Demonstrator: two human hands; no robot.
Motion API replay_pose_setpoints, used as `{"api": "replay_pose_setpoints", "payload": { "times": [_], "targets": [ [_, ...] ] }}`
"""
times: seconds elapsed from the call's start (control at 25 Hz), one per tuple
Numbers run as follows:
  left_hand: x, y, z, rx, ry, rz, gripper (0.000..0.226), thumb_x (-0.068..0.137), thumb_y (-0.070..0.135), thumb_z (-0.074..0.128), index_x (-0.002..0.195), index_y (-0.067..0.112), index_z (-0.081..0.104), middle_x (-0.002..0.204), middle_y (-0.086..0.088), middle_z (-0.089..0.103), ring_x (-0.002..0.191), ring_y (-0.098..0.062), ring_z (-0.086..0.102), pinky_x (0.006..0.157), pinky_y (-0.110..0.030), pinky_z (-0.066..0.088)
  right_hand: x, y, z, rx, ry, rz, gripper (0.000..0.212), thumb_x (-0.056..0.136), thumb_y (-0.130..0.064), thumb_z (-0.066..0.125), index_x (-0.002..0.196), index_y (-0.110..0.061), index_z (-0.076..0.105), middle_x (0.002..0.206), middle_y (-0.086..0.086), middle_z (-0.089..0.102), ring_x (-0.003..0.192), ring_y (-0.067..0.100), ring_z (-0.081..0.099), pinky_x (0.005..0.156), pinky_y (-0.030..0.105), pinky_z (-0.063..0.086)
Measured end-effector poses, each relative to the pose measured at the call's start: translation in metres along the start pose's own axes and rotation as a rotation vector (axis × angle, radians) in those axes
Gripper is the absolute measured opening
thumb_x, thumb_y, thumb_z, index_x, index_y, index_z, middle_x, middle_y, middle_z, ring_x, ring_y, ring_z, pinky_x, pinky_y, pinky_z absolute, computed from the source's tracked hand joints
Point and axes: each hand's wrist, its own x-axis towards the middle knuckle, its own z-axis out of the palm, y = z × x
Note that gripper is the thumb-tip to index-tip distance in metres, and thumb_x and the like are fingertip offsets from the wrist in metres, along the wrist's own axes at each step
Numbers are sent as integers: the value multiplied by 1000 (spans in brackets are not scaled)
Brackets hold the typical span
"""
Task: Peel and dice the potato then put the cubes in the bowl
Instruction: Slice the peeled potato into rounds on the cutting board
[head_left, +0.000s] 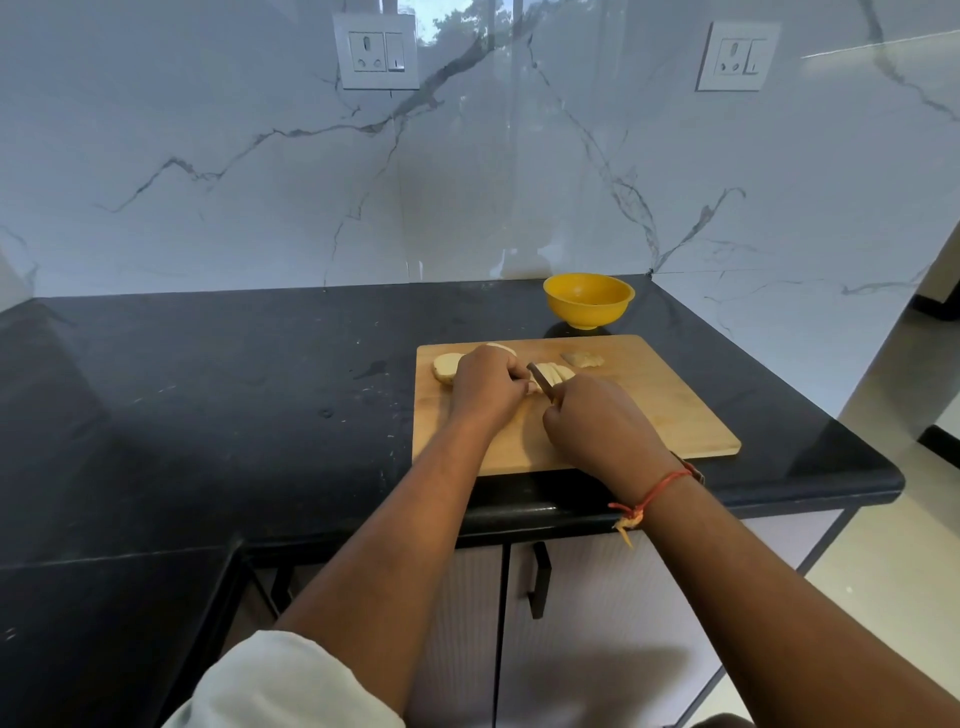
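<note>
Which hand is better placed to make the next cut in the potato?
The right hand: it grips the knife, blade at the potato slices. The left hand holds the potato.

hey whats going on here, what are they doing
A person is slicing a pale, peeled-looking potato on a wooden cutting board that lies on a black counter. The left hand holds the potato down, and the right hand grips a knife with its blade set against it. A few slices lie just right of the blade, and a scrap lies nearer the board's far edge. The yellow bowl stands behind the board, and no cubes show in it yet.
</note>
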Motion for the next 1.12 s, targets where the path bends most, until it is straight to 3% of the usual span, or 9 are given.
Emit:
{"api": "replay_pose_setpoints", "payload": {
  "times": [0.2,0.48,0.6,0.72,0.84,0.96,1.12],
  "targets": [
    [0,-1,2,6,26,2,13,89,18,75,101,15,80,102,-1,76,100,-15,66,90,-29,48,-5,0,-5,-14,-30,-6,23,96,-19,47,106,-11,66,82,3,58,74,17,55,51,23,33],
    [0,-2,3,-14,39,11,9,89,17,75,96,14,80,98,1,76,95,-11,65,86,-27,49,-25,5,-18,-28,-113,0,24,98,-21,48,111,-14,66,89,3,62,79,15,59,65,25,47],
    [0,-2,5,-17,36,-8,10,89,18,74,97,14,79,99,1,75,96,-11,64,87,-28,50,-35,10,-25,-46,-171,30,31,99,-25,48,127,-21,61,97,3,64,87,17,62,83,32,55],
    [3,-3,5,-17,24,-40,12,89,19,74,100,17,78,104,1,74,100,-13,64,89,-29,50,-43,18,-27,-126,-162,5,38,98,-22,49,133,-35,55,106,1,63,94,20,61,86,40,56],
    [3,-5,6,-17,4,-38,14,91,19,73,104,19,78,108,3,73,102,-12,62,90,-28,49,-55,27,-29,-172,15,-36,37,99,-23,45,130,-41,56,104,-2,65,93,19,61,81,38,56],
    [3,-8,3,-33,-20,-22,17,92,20,71,109,20,76,112,4,72,106,-11,61,93,-29,48,-58,36,-37,-62,222,-66,36,98,-29,43,125,-40,64,85,-4,65,73,13,59,68,32,56],
    [6,-9,1,-21,-107,-3,30,85,29,79,114,20,75,104,5,72,96,-10,63,85,-28,49,-20,54,-29,174,348,-5,29,95,-27,49,111,-23,73,72,1,64,60,14,54,51,24,43]
  ]
}}
